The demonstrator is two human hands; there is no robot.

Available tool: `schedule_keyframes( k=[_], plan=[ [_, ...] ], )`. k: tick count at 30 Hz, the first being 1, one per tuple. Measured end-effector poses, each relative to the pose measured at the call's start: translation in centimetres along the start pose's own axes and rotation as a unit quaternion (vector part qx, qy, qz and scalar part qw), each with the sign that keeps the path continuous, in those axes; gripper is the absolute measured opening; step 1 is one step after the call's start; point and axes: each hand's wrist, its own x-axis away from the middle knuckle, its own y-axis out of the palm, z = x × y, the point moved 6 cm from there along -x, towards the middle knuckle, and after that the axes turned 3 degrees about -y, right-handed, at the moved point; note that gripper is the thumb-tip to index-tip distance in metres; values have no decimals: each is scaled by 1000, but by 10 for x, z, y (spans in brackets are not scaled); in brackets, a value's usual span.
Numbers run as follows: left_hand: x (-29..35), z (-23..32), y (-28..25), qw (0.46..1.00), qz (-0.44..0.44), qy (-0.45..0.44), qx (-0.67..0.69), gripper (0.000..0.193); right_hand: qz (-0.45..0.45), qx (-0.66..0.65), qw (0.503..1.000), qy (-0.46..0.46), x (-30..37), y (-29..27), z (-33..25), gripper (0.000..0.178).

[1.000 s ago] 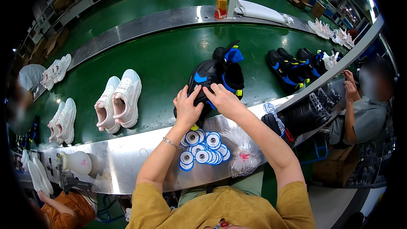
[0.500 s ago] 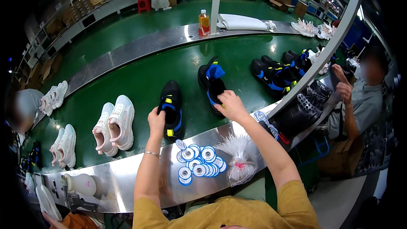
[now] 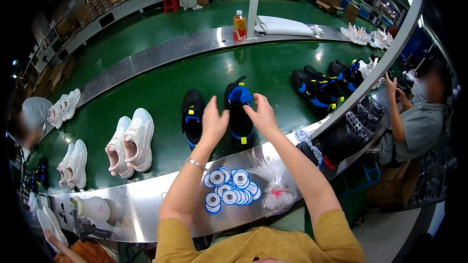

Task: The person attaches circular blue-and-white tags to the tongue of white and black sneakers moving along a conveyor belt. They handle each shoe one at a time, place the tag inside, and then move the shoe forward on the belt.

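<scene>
While half a second ago we had one hand at each shoe of the dark pair, both our left hand (image 3: 214,122) and our right hand (image 3: 262,115) now flank the right-hand shoe (image 3: 240,122). That shoe has moved closer to the left-hand shoe (image 3: 193,118) and stands straighter; before, it leaned well apart at an angle. Both hands are loose, fingers extended and thumbs toward the shoe's sides; neither grips, and we cannot tell whether the thumbs brush it. Its blue tongue (image 3: 239,95) bulges up between them. The pale shoes (image 3: 138,141) to the left stay where they were.

Both dark shoes stand upright on the green table (image 3: 273,78), toes away from us, heels near the seam with the metal strip (image 3: 161,190). Our left hand has a tight gap, between the two shoes. We have more width on the right, as far as the other dark pair (image 3: 317,90) beside the slanting post (image 3: 380,58), and a broad stretch of green past the toes to the far metal ledge (image 3: 170,51). On our side, the round blue-rimmed tags (image 3: 229,191) and the bundle of clear strands (image 3: 277,190) take up the strip beneath our forearms.
</scene>
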Motion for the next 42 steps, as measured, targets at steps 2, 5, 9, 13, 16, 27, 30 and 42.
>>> schedule_keyframes(
  k=[2,5,9,13,16,27,30,42],
  plan=[
    [-3,-11,29,997,-50,-42,35,78,-29,9,999,14,-3,30,22,56],
    [-8,-22,46,991,-61,-73,98,60,-66,-53,995,44,-9,39,29,45],
    [-15,-26,48,961,-71,-106,246,53,-24,-65,998,4,-15,24,22,31],
    [-14,-41,52,936,-74,-154,308,48,-60,-101,990,-72,-11,32,28,28],
    [-15,-54,54,933,-60,-174,309,43,-83,12,983,-163,1,32,9,23],
    [3,-5,46,972,-52,-96,207,49,-128,58,989,-43,-18,4,-40,24],
    [7,1,46,961,-102,-101,238,54,-158,134,976,-71,-17,17,-40,30],
    [8,-31,48,961,-92,-73,249,64,-181,174,942,-223,4,27,-31,36]
  ],
)
